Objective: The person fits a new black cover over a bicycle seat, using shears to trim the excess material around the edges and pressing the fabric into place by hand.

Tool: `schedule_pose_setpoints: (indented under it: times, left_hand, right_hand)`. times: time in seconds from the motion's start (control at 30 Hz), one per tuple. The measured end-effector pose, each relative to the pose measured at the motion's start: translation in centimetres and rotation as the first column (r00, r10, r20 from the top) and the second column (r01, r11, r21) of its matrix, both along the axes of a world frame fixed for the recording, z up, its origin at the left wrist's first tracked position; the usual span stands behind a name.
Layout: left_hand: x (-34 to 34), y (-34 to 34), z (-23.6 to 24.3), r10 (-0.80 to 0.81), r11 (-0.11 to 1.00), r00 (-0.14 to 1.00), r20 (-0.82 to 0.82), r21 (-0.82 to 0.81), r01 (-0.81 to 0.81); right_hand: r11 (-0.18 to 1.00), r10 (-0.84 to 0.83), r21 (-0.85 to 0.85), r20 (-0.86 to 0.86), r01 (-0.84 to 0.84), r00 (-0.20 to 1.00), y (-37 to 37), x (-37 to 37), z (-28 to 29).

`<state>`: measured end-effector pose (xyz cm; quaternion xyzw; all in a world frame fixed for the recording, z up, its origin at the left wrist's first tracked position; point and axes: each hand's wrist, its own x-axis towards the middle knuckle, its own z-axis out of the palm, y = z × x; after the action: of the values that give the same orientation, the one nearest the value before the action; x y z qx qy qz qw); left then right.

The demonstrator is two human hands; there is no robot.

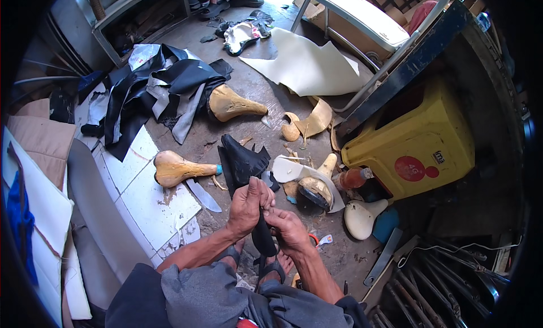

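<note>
Above my knees, my left hand and my right hand are closed with their fingertips close together. Both pinch a dark bicycle saddle with a black cover, whose narrow end points down toward my feet. Just beyond my fingers is black cover material with a jagged, cut edge; whether it joins the held piece is hidden by my hands. Left of it lie a bare tan foam saddle and a knife blade. To the right, a pale foam sheet rests against an upturned saddle.
A cream saddle, an orange-brown bottle and a yellow plastic stool on its side stand right. Black fabric scraps and another tan saddle lie far left. A white sheet spreads at the back. Metal rods crowd the lower right.
</note>
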<state>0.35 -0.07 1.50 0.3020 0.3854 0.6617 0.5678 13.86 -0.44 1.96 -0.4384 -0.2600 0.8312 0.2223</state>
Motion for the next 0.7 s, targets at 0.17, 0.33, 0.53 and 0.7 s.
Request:
schedule_pose_setpoints:
  times: [0.17,0.33,0.53,0.7]
  left_hand:
    - [0.2,0.3,-0.2,0.059,0.980,0.997,-0.059,-0.189,-0.069]
    - [0.2,1.9,-0.6,0.284,0.938,0.930,-0.234,-0.133,-0.320]
    - [-0.3,1.9,0.2,0.268,0.923,0.954,-0.131,-0.249,-0.293]
    - [-0.8,1.2,-0.9,0.085,0.953,0.994,-0.066,-0.286,-0.101]
  right_hand:
    - [0.991,0.083,0.100,0.040,-0.087,0.996,0.4,0.0,-1.1]
    - [0.627,-0.402,0.769,0.453,-0.121,0.796,-1.0,-1.3,1.9]
    - [0.437,-0.369,0.868,0.411,-0.234,0.834,-1.3,-1.7,2.8]
    - [0.447,-0.296,0.831,0.488,-0.332,0.821,0.1,-0.2,2.5]
